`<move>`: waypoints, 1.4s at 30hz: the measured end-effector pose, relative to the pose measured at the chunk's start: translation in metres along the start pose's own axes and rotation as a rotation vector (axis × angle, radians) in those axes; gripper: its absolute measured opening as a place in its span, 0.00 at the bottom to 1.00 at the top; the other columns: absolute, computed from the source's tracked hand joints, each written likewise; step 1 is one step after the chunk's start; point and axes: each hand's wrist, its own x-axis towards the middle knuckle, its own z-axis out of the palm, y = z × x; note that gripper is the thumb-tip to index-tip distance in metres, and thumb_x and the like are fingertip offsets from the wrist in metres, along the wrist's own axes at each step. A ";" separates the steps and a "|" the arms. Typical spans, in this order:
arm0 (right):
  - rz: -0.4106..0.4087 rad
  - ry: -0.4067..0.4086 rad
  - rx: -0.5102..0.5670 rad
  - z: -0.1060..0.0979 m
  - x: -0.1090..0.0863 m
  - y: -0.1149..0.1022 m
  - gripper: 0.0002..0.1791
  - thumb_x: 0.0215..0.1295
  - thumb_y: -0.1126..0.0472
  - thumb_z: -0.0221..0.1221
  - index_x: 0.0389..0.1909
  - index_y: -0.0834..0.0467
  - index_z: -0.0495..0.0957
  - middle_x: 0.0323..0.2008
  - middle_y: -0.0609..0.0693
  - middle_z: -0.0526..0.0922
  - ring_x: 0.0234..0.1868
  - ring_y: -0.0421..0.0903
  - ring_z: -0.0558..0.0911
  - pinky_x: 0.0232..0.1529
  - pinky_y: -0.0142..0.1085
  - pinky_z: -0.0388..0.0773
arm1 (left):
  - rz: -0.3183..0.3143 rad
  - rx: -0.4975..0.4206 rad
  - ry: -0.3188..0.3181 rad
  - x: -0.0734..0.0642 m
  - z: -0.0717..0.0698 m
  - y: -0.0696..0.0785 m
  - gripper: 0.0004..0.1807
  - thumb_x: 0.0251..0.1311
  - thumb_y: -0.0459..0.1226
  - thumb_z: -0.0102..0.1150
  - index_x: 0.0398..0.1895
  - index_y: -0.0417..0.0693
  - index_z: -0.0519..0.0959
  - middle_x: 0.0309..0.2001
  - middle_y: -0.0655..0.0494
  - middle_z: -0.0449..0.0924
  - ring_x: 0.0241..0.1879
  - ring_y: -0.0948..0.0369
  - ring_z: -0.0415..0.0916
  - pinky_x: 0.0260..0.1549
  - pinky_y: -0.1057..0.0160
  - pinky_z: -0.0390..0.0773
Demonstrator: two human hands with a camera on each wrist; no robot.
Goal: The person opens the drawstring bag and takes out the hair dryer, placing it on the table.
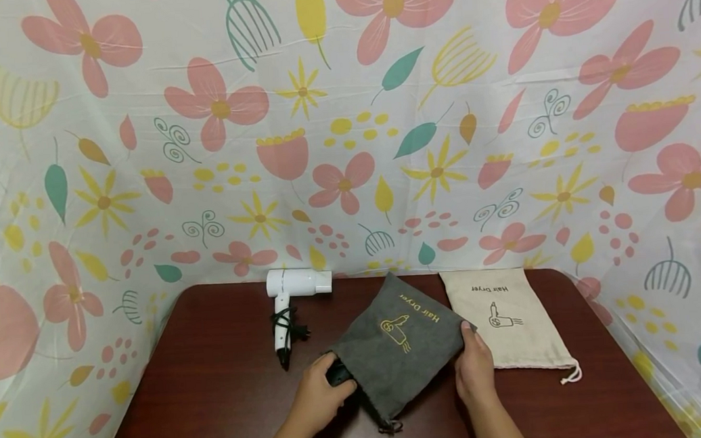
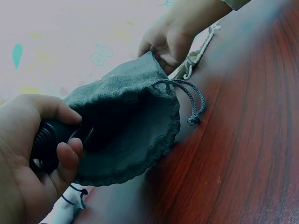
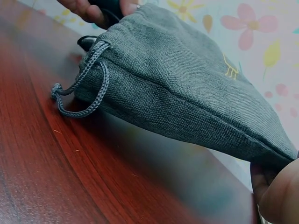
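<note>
A grey drawstring bag (image 1: 368, 350), printed with "Hair Dryer" and a yellow dryer picture, is held tilted over the table. My left hand (image 1: 322, 399) grips a black hair dryer (image 2: 49, 135) at the bag's mouth; only its ridged dark end and some cord show, the rest being inside the bag or behind the fingers. In the left wrist view the mouth gapes wide beside those fingers. My right hand (image 1: 475, 366) pinches a bottom corner of the bag between thumb and fingers. A knotted grey drawstring (image 3: 88, 88) hangs from the mouth.
On the dark red wooden table (image 1: 217, 411), a white hair dryer (image 1: 297, 283) lies back left, its black cord wrapped round the handle. A beige "Hair Dryer" drawstring bag (image 1: 520, 339) lies flat at right, behind my right hand. A flowered cloth (image 1: 343, 111) hangs behind the table.
</note>
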 end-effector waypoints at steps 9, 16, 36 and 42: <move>-0.004 0.015 -0.018 -0.003 -0.004 -0.012 0.14 0.80 0.48 0.47 0.42 0.46 0.80 0.09 0.37 0.57 0.09 0.36 0.58 0.21 0.32 0.63 | 0.028 0.032 0.003 -0.001 -0.003 -0.002 0.30 0.57 0.41 0.69 0.63 0.42 0.75 0.48 0.44 0.78 0.22 0.61 0.78 0.19 0.64 0.79; -0.005 0.053 0.007 -0.006 0.002 -0.014 0.13 0.79 0.48 0.48 0.43 0.45 0.80 0.11 0.37 0.64 0.10 0.35 0.59 0.24 0.30 0.67 | 0.054 0.045 0.021 -0.001 -0.003 -0.004 0.35 0.56 0.40 0.69 0.67 0.38 0.72 0.60 0.35 0.75 0.21 0.63 0.78 0.20 0.66 0.80; -0.075 0.043 0.110 -0.012 0.012 -0.016 0.19 0.79 0.50 0.48 0.61 0.54 0.76 0.55 0.37 0.79 0.54 0.27 0.75 0.55 0.20 0.72 | 0.067 0.063 -0.043 -0.002 -0.009 -0.003 0.32 0.55 0.39 0.69 0.65 0.46 0.75 0.61 0.37 0.74 0.23 0.62 0.78 0.21 0.64 0.80; -0.085 0.061 0.146 -0.013 0.013 -0.020 0.13 0.79 0.51 0.50 0.43 0.49 0.83 0.41 0.35 0.84 0.40 0.32 0.78 0.45 0.24 0.77 | 0.081 0.079 -0.040 -0.001 -0.010 -0.003 0.31 0.53 0.39 0.70 0.64 0.51 0.77 0.60 0.40 0.76 0.22 0.64 0.77 0.20 0.65 0.80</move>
